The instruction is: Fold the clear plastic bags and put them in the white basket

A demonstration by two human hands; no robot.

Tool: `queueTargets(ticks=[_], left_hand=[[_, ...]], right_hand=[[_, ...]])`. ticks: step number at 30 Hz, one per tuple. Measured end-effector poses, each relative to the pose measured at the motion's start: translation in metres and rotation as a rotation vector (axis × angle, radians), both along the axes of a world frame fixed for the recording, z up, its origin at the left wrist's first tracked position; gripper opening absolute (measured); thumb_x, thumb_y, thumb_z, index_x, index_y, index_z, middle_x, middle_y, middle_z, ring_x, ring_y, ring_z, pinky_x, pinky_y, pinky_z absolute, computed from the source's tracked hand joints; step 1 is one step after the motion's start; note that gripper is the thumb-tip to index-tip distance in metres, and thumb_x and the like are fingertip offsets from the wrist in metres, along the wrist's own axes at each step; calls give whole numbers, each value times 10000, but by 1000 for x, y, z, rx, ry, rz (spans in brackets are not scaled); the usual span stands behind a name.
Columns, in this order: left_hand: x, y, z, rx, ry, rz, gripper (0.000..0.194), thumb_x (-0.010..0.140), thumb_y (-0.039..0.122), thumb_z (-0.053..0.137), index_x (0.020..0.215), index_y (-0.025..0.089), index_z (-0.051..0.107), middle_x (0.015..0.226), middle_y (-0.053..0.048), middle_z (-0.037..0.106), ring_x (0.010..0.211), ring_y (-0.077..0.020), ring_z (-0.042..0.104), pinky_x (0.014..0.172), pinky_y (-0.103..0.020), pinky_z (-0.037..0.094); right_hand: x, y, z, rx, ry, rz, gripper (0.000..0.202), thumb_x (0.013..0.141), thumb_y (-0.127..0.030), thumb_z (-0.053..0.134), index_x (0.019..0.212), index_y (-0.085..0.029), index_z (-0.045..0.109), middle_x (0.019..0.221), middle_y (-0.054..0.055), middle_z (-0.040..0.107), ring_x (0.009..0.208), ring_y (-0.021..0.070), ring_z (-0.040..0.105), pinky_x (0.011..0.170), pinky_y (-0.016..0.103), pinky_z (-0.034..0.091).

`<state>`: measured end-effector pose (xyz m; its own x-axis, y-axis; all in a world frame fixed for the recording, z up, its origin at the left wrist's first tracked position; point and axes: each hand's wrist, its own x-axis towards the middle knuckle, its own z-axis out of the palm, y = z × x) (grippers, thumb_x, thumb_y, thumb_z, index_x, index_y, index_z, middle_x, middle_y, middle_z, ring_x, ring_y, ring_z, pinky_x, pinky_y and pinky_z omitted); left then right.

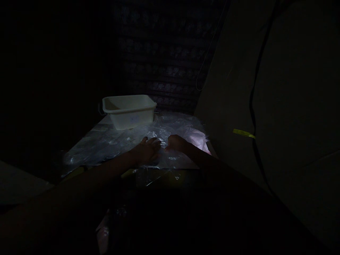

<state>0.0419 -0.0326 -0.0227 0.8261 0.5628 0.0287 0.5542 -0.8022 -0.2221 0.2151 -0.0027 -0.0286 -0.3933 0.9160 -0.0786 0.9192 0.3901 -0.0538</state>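
Clear crinkled plastic film (pixel 103 147) is spread over the table and hangs past its front edge. My left hand (pixel 147 150) lies on the film with its fingers stretched out and apart. Close to its right, my right hand (pixel 176 142) is closed, its fingers curled on the film at about the middle of the table. The dim light hides the fine detail of that grip. A pale pinkish plastic piece (pixel 198 140), brightly lit, lies beyond my right wrist.
A white rectangular tub (pixel 132 118) with a handle stands at the back left of the table. On the right, a slanted panel (pixel 297 106) carries a dark cable (pixel 251 101) with a yellow tag (pixel 243 133). Patterned dark fabric (pixel 170 71) hangs behind. Much of the surroundings is black.
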Motion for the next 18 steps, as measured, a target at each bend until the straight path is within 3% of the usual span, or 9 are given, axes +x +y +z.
queueTargets(ticks=[8, 11, 14, 18], left_hand=[[-1, 0, -3, 14, -7, -13, 456, 769, 383, 188, 1102, 139, 382, 1203, -107, 341, 1093, -256, 248, 815, -410, 201], [-8, 3, 7, 20, -51, 8, 434, 772, 357, 203, 1115, 145, 365, 1201, -101, 346, 1079, -238, 274, 808, -392, 227], [-24, 7, 22, 13, -106, 76, 378, 765, 293, 253, 1085, 156, 402, 1150, -90, 412, 1019, -209, 358, 786, -360, 274], [-54, 5, 32, -89, -122, 167, 325, 740, 189, 279, 974, 148, 501, 990, -70, 536, 877, -136, 476, 744, -255, 345]], right_hand=[[7, -4, 10, -22, -35, 95, 330, 490, -399, 601, 655, -114, 585, 739, 89, 580, 676, 167, 522, 526, 217, 350], [2, -9, 22, -40, 68, 33, 190, 544, -301, 573, 600, -119, 579, 681, 64, 590, 619, 135, 528, 503, 201, 355], [-2, -14, 30, -172, 198, -73, 157, 599, -220, 505, 484, -118, 537, 479, 20, 547, 462, 99, 502, 434, 188, 352], [-4, -21, 28, -325, 534, -154, 152, 607, -107, 442, 462, -121, 488, 350, -39, 459, 312, 56, 421, 357, 165, 342]])
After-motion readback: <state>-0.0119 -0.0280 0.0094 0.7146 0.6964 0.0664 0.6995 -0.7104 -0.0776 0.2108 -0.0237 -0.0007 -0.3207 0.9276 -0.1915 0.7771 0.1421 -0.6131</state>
